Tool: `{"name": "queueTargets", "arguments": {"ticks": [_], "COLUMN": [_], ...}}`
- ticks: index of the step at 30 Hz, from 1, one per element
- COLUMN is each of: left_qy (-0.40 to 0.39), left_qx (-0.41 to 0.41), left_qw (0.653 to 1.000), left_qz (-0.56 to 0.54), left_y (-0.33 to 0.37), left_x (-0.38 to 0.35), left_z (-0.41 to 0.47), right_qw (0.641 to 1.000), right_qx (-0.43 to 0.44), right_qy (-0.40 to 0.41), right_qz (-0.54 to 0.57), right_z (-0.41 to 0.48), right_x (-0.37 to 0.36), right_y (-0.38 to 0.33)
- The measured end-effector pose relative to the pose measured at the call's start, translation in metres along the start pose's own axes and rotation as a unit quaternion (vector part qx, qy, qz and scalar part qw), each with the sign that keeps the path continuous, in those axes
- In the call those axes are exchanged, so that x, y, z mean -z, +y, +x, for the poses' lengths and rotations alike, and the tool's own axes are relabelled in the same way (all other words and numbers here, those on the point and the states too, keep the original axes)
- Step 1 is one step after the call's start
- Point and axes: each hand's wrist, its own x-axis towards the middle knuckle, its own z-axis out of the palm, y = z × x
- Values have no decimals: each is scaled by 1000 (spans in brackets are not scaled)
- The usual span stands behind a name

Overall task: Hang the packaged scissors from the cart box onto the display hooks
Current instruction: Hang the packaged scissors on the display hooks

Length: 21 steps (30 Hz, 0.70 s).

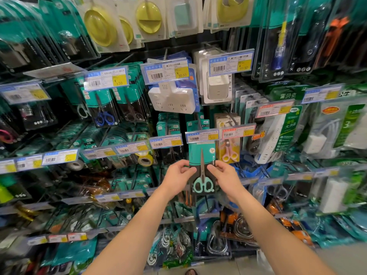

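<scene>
Room: a shop aisle, facing a dark display wall packed edge to edge with hanging goods; a strip of pale floor shows at the lower right.
Wall fittings: thin dark metal hooks, each tipped with a clear plastic holder carrying a blue-and-yellow price tag.
Scissors pack: a flat upright card, teal above and black below, under a glossy clear blister; inside are scissors with slim steel blades pointing up and mint-green oval handles. It sits at the middle of the wall, just under the price tag, which hides its top edge, so it may or may not be on the hook.
Left hand: its grip pinches the pack's left edge between thumb and fingertips.
Right hand: its grip pinches the right edge the same way, level with the left.
Neighbours: a small pack of pink scissors just to the right; rolls of shiny tape to the left; blue-handled scissors further up and left.
Above: boxy white plug adapters in clear shells; round yellow plastic items on white cards.
Below: looped metal rings and crinkled teal bags.
</scene>
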Motion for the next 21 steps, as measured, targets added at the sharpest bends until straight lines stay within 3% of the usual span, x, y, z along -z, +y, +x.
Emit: {"name": "queueTargets", "arguments": {"ticks": [14, 21], "left_qy": [39, 106], "left_qx": [-3, 48], "left_qw": [999, 992], "left_qz": [-10, 48], "left_y": [9, 4], "left_x": [-8, -10], "left_z": [18, 41], "right_qw": [999, 997], "right_qx": [2, -63], "right_qy": [46, 49], "right_qz": [18, -10], "right_z": [18, 5], "right_x": [-1, -4], "right_y": [-10, 10]}}
